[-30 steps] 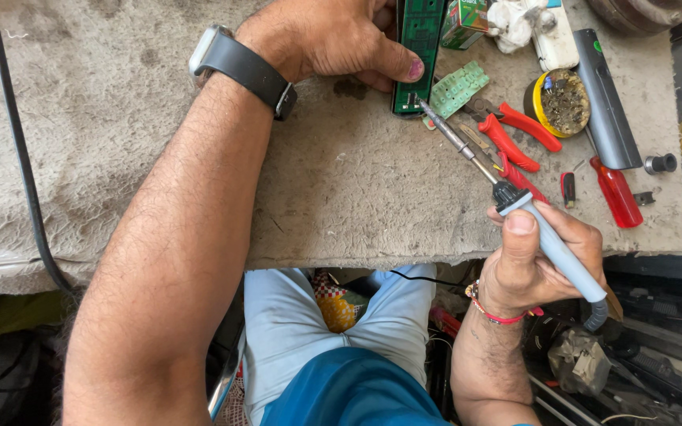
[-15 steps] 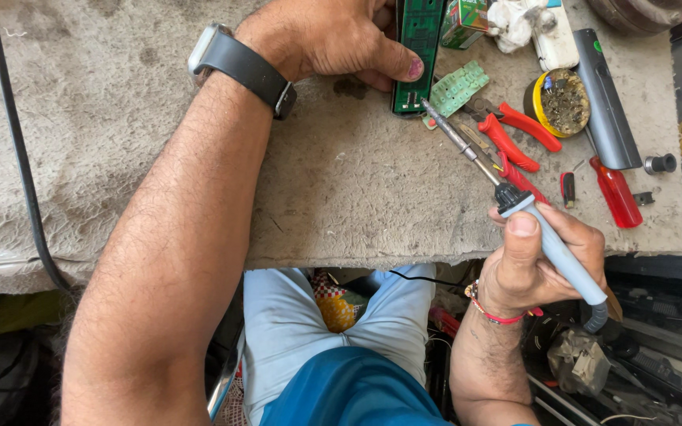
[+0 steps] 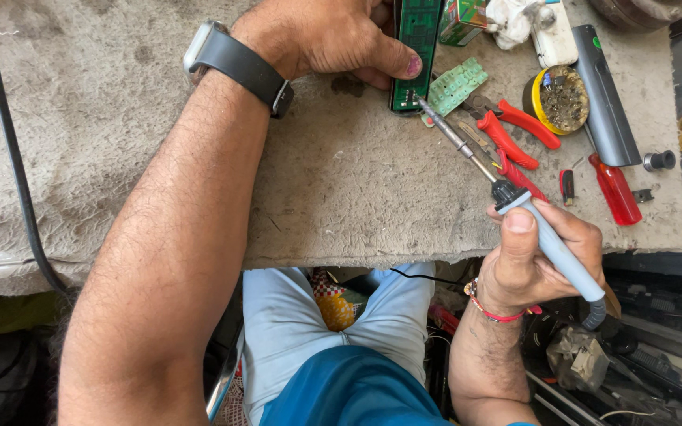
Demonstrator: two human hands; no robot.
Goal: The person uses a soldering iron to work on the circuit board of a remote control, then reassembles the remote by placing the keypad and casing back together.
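Observation:
My left hand (image 3: 333,35) presses down on a narrow dark green circuit board (image 3: 416,55) at the far edge of the worn grey bench mat (image 3: 341,181), thumb on the board's left edge. A dark watch sits on that wrist. My right hand (image 3: 534,252) grips the pale blue-grey handle of a soldering iron (image 3: 507,193). Its metal tip touches the near end of the green board. A red thread bracelet circles the right wrist.
To the right of the board lie a small light green part (image 3: 455,83), red-handled pliers (image 3: 515,130), a yellow tin of dirty flux (image 3: 556,99), a red-handled screwdriver (image 3: 613,185) and a long dark grey casing (image 3: 605,95). A black cable (image 3: 13,158) runs down the left.
Nothing has visibly changed; both hands hold the same positions, with the iron's tip at the board's near end.

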